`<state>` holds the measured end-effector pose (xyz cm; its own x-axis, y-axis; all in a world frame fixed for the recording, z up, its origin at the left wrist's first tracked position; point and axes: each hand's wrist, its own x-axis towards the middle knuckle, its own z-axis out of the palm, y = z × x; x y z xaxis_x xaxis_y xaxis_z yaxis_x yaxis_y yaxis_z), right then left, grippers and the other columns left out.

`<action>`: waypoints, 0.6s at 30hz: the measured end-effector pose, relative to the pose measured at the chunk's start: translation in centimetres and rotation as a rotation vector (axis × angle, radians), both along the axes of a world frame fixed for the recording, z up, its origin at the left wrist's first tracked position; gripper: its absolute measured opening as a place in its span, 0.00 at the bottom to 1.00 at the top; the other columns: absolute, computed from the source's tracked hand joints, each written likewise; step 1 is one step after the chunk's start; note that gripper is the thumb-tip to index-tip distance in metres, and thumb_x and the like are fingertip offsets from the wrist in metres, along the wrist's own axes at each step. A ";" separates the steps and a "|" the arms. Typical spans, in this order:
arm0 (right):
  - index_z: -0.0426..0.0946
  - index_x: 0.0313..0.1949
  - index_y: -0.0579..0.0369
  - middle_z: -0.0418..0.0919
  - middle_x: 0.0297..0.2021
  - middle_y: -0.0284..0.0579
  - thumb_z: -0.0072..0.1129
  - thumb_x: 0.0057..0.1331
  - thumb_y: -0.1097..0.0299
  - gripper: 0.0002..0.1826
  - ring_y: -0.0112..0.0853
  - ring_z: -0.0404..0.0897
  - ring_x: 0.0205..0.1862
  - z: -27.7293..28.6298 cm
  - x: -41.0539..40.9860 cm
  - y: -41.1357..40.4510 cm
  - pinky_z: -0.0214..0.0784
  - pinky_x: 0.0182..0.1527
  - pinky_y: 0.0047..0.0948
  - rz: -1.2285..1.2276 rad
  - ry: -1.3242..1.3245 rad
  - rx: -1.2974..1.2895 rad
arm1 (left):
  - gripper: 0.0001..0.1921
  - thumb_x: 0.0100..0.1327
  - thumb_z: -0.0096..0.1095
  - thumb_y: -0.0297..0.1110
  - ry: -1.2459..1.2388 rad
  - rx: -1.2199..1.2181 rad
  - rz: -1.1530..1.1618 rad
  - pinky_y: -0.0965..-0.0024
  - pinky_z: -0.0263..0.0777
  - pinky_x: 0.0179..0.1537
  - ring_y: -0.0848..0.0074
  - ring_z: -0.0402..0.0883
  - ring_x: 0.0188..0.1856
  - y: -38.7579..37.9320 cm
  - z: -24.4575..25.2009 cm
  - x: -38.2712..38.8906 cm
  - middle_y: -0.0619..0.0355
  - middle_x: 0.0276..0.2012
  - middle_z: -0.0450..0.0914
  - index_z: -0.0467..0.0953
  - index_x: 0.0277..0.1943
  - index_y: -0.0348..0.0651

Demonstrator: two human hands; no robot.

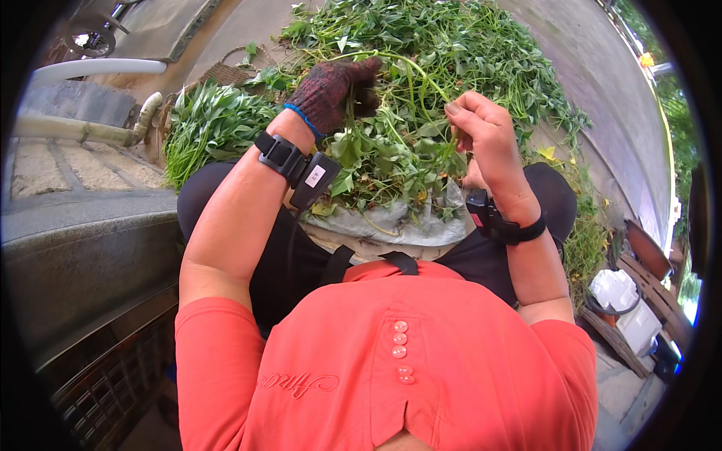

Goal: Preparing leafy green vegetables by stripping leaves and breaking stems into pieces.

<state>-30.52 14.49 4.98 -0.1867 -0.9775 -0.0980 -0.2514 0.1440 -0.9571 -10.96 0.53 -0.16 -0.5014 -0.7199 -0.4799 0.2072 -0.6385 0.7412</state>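
Observation:
My left hand (338, 93) wears a dark red-and-black knit glove with a blue cuff. Its fingers are curled around leafy green stems, partly hidden by the glove. From the top of that glove a long green vine stem (414, 65) arches over to my right hand (479, 121), which is bare and pinches it between thumb and fingers. Leaves hang below both hands. Beyond them spreads a large heap of leafy green vines (451, 34), which look like sweet potato vines. Left of the glove lies a bundle of leafy stems (220, 121), its cut ends towards me.
A pale plastic sheet (389, 222) lies under the nearer vines, between my knees. Pipes (73, 129) and a stone ledge (90, 237) run along the left. Yellowing stems (589, 237) lie beyond my right knee, near a white foam box (640, 327).

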 end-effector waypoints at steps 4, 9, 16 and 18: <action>0.73 0.25 0.57 0.70 0.17 0.30 0.54 0.65 0.67 0.11 0.16 0.65 0.18 1.0 0.3 0.2 0.53 0.22 0.16 -0.019 -0.247 -0.062 | 0.16 0.58 0.71 0.40 -0.167 -0.108 0.108 0.63 0.68 0.16 0.73 0.68 0.12 -1.5 -1.5 0.7 0.60 0.14 0.68 0.74 0.25 0.37; 0.73 0.28 0.60 0.71 0.19 0.35 0.52 0.66 0.70 0.09 0.22 0.68 0.17 0.3 0.8 0.1 0.61 0.23 0.19 -0.022 -0.631 -0.078 | 0.14 0.62 0.66 0.44 -0.250 -0.114 0.107 0.67 0.69 0.21 0.76 0.68 0.15 -2.0 -1.7 1.0 0.63 0.14 0.66 0.78 0.37 0.41; 0.70 0.28 0.61 0.69 0.21 0.42 0.43 0.67 0.70 0.11 0.33 0.71 0.22 2.5 -3.4 1.1 0.69 0.27 0.31 -0.039 -0.746 -0.426 | 0.16 0.61 0.67 0.43 -0.303 -0.062 0.411 0.60 0.70 0.20 0.69 0.72 0.15 -5.4 -2.7 4.4 0.56 0.12 0.70 0.71 0.28 0.41; 0.70 0.29 0.61 0.69 0.21 0.41 0.44 0.68 0.68 0.12 0.33 0.71 0.21 2.4 -5.8 0.4 0.69 0.27 0.31 -0.059 -0.733 -0.436 | 0.18 0.61 0.66 0.49 -0.046 0.007 0.310 0.65 0.69 0.25 0.71 0.72 0.18 -5.9 -3.1 5.0 0.61 0.13 0.69 0.72 0.29 0.45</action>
